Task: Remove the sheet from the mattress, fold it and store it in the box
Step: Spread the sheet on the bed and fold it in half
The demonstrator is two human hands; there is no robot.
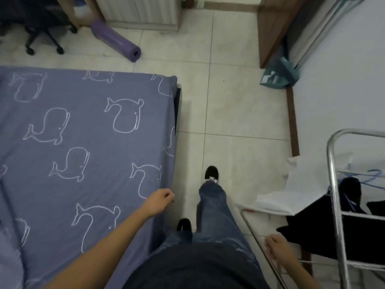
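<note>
I am standing on the tiled floor (233,105) just beside the bed (178,101), and the blue whale-printed sheet (83,132) is lying stretched flat across it, wrapping down over the edge nearest me. My left hand (159,200) is hovering at that edge with its fingers curling inward, and I cannot tell whether they are pinching the cloth. My right hand (277,247) is hanging with loosely curled fingers, gripping nothing, close to the metal rack (334,184). A rolled purple mat (116,40) is lying on the floor beyond the bed
</note>
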